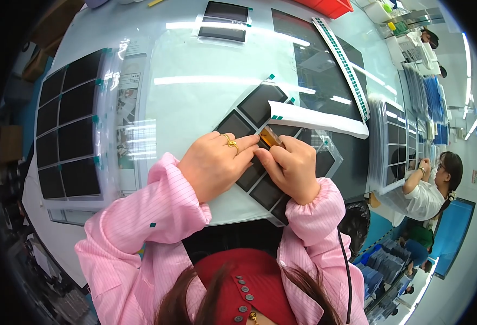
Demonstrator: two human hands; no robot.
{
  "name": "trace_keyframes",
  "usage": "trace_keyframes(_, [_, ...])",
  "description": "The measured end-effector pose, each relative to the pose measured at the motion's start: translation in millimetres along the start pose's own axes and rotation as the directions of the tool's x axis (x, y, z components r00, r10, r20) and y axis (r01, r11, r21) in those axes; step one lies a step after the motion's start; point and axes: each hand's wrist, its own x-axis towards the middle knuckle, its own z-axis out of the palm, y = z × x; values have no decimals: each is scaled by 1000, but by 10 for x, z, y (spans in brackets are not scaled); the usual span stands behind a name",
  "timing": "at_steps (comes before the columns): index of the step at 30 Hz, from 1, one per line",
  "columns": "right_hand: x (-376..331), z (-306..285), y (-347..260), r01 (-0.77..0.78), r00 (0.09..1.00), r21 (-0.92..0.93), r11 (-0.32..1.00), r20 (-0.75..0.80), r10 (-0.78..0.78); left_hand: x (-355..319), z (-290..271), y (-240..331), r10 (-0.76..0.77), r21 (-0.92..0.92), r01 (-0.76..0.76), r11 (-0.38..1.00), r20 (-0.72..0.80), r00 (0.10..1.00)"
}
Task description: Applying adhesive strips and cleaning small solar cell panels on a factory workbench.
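Note:
A sheet of dark rectangular panels in clear film (pixel 258 104), with green tabs at its edges, lies slantwise on the table before me. My left hand (pixel 212 163), with a gold ring, rests on it, fingers stretched toward the middle seam. In my right hand (pixel 295 169) is a small flat orange-yellow tool (pixel 271 137), pinched between thumb and fingers. Its tip lies at the seam between panels, near my left fingertips; its exact kind is unclear. Across the sheet's upper right runs a white backing strip (pixel 319 123) with green tabs at its left end.
Stacked panel sheets (pixel 76 130) lie at the left. A smaller two-panel sheet (pixel 225 23) sits far back. A long strip of green stickers (pixel 342 67) lies on a dark mat (pixel 317 67). A red bin (pixel 327 6) stands at the far edge; a co-worker (pixel 433 187) sits at the right.

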Motion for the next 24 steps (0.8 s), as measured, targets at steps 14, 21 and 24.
trace_keyframes(14, [-40, -42, -8, 30, 999, -58, 998, 17, -29, 27, -5, 16, -113, -91, 106, 990, -78, 990])
trace_keyframes(21, [-97, -114, 94, -138, 987, 122, 983, -72, 147, 39, 3, 30, -119, -47, 119, 992, 14, 993])
trace_keyframes(24, [7, -125, 40, -266, 942, 191, 945, -157, 297, 32, 11, 4, -54, -62, 53, 997, -18, 998])
